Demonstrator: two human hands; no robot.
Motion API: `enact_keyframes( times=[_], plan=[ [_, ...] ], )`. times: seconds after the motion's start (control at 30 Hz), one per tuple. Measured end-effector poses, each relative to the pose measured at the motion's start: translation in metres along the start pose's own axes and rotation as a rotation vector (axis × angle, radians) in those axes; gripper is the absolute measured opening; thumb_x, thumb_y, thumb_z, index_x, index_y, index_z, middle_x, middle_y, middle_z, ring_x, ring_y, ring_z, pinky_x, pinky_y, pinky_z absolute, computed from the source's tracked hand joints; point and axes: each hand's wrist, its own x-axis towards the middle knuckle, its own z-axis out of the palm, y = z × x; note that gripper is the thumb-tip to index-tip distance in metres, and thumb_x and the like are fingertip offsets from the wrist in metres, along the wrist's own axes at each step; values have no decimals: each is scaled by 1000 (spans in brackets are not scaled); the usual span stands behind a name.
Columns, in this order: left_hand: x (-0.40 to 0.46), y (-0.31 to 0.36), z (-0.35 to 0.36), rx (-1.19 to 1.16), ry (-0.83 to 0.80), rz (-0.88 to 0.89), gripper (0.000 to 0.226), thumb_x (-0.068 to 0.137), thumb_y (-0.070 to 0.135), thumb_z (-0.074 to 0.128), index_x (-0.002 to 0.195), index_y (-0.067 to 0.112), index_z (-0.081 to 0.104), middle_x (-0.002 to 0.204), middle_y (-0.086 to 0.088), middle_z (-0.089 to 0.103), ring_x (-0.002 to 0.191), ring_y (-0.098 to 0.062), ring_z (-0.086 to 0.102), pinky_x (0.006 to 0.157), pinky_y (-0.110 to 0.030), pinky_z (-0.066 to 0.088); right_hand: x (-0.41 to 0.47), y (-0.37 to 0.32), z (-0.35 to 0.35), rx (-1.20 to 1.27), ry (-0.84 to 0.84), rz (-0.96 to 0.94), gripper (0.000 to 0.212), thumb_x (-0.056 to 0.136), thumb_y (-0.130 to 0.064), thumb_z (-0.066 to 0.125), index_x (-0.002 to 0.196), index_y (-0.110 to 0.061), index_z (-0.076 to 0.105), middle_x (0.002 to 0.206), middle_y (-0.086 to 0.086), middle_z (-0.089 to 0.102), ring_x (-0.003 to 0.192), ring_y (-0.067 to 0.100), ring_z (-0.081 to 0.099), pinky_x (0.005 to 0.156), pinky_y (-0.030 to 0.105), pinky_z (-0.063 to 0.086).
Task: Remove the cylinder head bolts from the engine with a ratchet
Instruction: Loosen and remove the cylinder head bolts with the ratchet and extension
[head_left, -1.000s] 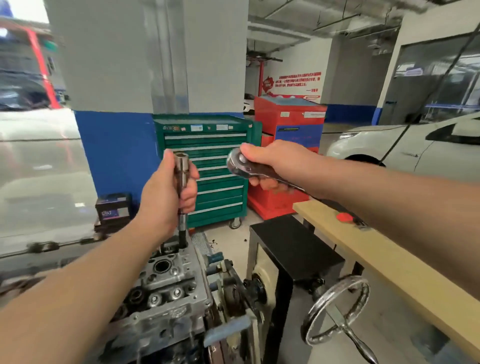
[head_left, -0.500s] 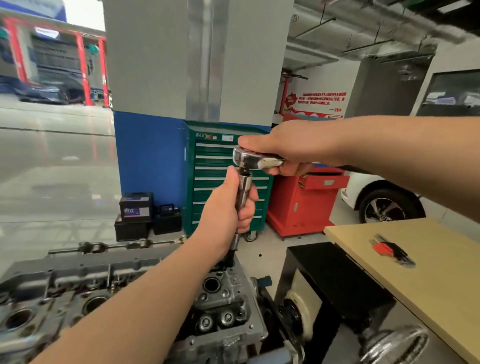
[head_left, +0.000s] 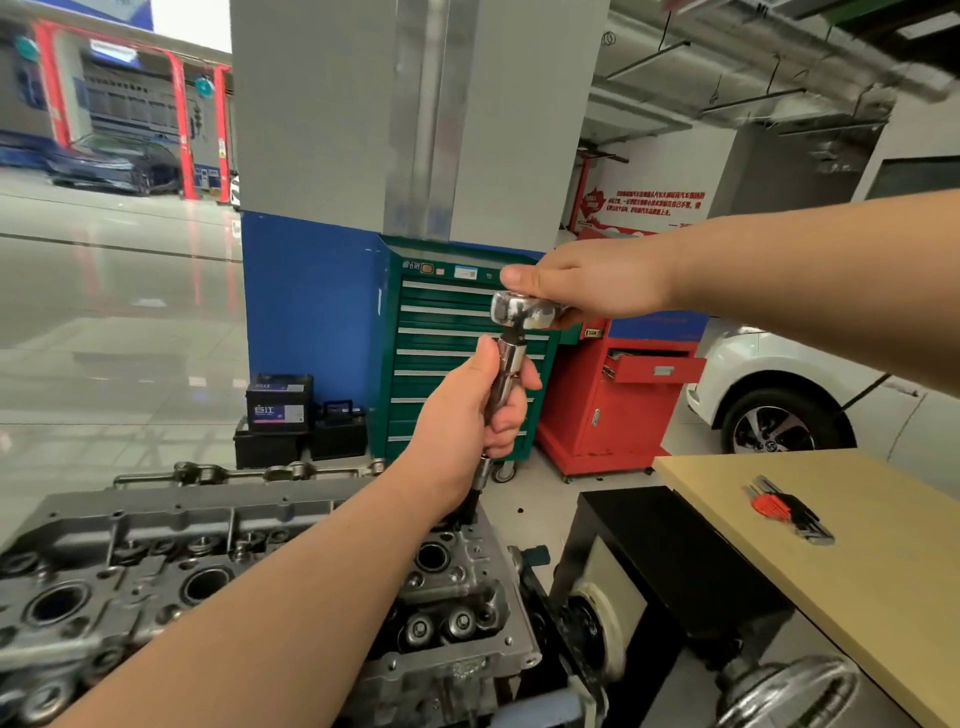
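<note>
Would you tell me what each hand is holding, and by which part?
The left hand grips the extension bar around its middle; the right hand holds the ratchet near its head.

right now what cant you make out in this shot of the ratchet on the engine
- Head view: the bolt itself, hidden down in the cylinder head under the extension tip and the left hand.
- Ratchet handle: covered by the right hand, so its direction switch cannot be seen.
- Handwheel: cut off by the bottom edge.
- Red wall sign: lettering too small and blurred to read.
</note>
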Motion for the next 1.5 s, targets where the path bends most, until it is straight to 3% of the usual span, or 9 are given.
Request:
enact_keyframes(
  times=[0.37, 0.43, 0.53, 0.67, 0.9, 1.13, 1.27, 1.4, 1.5],
  plan=[
    [-1, 1, 1, -19, 77, 10, 61, 92, 62, 32, 90, 7, 58, 52, 3, 38, 41, -8, 25, 46, -28, 19, -9, -4, 7, -395, 177, -116, 58, 108, -56, 15, 66, -27, 41, 55, -10, 51, 51, -16, 47, 56, 15, 32],
    [-2, 1, 1, -27, 65, 7, 61, 92, 62, 32, 90, 7, 58, 53, 3, 37, 41, -8, 25, 47, -29, 18, -7, -6, 5, -276, 78, -92, 63, 107, -60, 17, 69, -19, 48, 52, -19, 53, 51, -8, 48, 63, 12, 37],
    [-3, 1, 1, -24, 50, 1, 60, 94, 62, 32, 89, 8, 58, 54, 2, 36, 42, -9, 24, 51, -33, 14, -3, -5, -3, -77, -156, -93, 85, 96, -72, 25, 98, 5, 61, 89, 7, 61, 84, 15, 53, 101, 43, 51],
    [-1, -1, 1, -12, 46, 4, 60, 95, 61, 33, 89, 7, 57, 56, 0, 36, 44, -10, 24, 52, -36, 14, 4, -1, -18, 33, -225, -63, 75, 90, -73, 44, 98, -3, 72, 88, 11, 64, 76, 13, 55, 72, 23, 51],
    [1, -4, 0, -31, 68, 19, 61, 94, 62, 34, 87, 6, 58, 54, 2, 38, 42, -8, 26, 47, -28, 19, 25, -6, -25, -5, -413, -87, 77, 86, -66, 56, 103, 9, 64, 91, 13, 53, 83, 24, 45, 81, 33, 41],
    [1, -2, -5, -90, 133, 1, 62, 89, 65, 35, 83, 8, 59, 51, 2, 37, 40, -9, 25, 46, -28, 17, 9, -21, -5, -39, -192, -40, 57, 102, -63, 38, 86, -14, 62, 71, 5, 57, 62, 16, 46, 63, 30, 41],
    [1, -3, -5, -59, 124, -37, 65, 85, 72, 37, 76, 13, 62, 52, -1, 39, 41, -12, 25, 51, -33, 14, -12, -28, 11, -225, 14, 101, 63, 103, -68, 25, 99, -17, 60, 67, 7, 67, 56, 23, 55, 60, 33, 47],
    [1, -5, -5, 64, 197, -47, 73, 82, 82, 34, 69, 16, 61, 54, -5, 45, 43, -17, 34, 49, -31, 31, -17, -33, 35, -313, 271, -25, 64, 101, -71, 18, 100, -25, 62, 89, -3, 65, 86, 19, 61, 73, 33, 46],
    [-3, -8, -3, 160, 223, -106, 86, 79, 91, 22, 53, 14, 51, 48, -7, 43, 42, -21, 37, 52, -34, 39, -9, -29, 53, -387, 442, -122, 70, 86, -88, 24, 86, -27, 59, 74, -8, 61, 71, 8, 57, 61, 35, 39]
  ],
)
